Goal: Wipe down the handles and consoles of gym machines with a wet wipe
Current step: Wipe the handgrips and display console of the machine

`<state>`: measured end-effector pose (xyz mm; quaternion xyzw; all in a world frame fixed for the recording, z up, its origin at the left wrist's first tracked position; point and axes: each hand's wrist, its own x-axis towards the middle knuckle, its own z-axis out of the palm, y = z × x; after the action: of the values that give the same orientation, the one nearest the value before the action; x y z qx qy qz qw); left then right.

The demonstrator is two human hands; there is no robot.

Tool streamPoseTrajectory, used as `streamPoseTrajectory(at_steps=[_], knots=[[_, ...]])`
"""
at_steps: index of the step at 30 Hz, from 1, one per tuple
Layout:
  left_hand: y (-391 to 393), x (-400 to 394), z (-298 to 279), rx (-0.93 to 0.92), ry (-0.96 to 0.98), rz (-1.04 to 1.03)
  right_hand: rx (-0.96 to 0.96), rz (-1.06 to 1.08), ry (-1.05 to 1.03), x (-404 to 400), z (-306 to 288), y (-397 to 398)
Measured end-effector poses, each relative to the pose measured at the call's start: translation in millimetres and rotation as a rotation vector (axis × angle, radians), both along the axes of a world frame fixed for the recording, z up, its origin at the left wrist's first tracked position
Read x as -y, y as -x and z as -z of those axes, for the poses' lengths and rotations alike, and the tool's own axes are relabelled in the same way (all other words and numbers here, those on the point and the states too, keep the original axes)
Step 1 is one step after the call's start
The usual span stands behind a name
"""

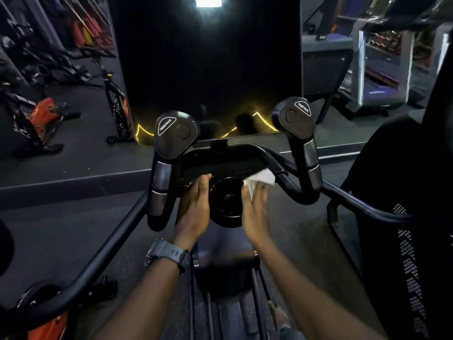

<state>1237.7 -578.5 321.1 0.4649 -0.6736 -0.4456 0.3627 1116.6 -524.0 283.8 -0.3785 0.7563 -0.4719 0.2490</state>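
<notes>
A: Quickly, what was seen at the centre?

B: A gym machine console (220,165) was seen, black, with a round cup holder (226,201) set just below its tray. Two upright handles were noted, the left handle (163,177) and the right handle (307,153), each topped by a rounded pod with a small printed label.

A: And the wet wipe?

B: The wet wipe (259,179), white and crumpled, was found at the right end of the console tray, beside the cup holder rim. It was pressed there under the fingers of the right hand (255,212). That hand was blurred, so whether the grip was curled round the wipe or laid flat on it could not be told.

A: Left hand?

B: The left hand (195,207) was laid against the left side of the cup holder, fingers straight, tips touching the console edge. Its grip was released; nothing was held. A grey wristwatch (168,255) was worn on that wrist.

A: Surroundings?

B: A dark mirror panel (210,69) was seen behind the console. An orange and black exercise bike (36,119) was noted far left, on the dark floor. Black frame bars (115,239) were seen running out from the machine on both sides.
</notes>
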Motion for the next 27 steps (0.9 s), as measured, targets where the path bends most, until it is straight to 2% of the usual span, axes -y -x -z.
streamPoseTrajectory(at_steps=[1,2,4,7,11,14,17,19,21,23,24,27], knots=[[-1,0,0,0.007,0.001,0.005,0.063,-0.005,0.055,-15,7,-20],[-2,-1,1,0.004,0.003,0.007,0.039,-0.017,0.109,-25,14,-33],[-6,-2,4,-0.03,0.001,-0.009,-0.168,-0.052,0.169,-23,23,-26],[-10,-1,11,-0.101,-0.033,-0.07,-0.457,-0.134,0.059,2,12,21],[-11,-7,13,-0.206,-0.081,-0.151,-0.897,-0.413,-0.042,-21,5,16],[-14,-11,11,-0.245,-0.092,-0.179,-1.035,-0.527,0.021,-37,12,-11],[-20,-15,9,-0.263,-0.078,-0.211,-1.218,-0.63,0.099,-7,20,-34],[-21,-16,11,-0.267,-0.087,-0.22,-1.34,-0.665,0.013,25,12,-44],[-21,-16,12,-0.261,-0.084,-0.213,-1.449,-0.686,-0.17,54,-3,-47],[-20,-13,11,-0.243,-0.079,-0.188,-1.502,-0.731,-0.267,65,-14,-45],[-20,-13,9,-0.229,-0.082,-0.177,-1.474,-0.761,-0.242,61,-16,-42],[-18,-10,5,-0.186,-0.108,-0.166,-1.297,-0.823,0.05,30,-2,-21]])
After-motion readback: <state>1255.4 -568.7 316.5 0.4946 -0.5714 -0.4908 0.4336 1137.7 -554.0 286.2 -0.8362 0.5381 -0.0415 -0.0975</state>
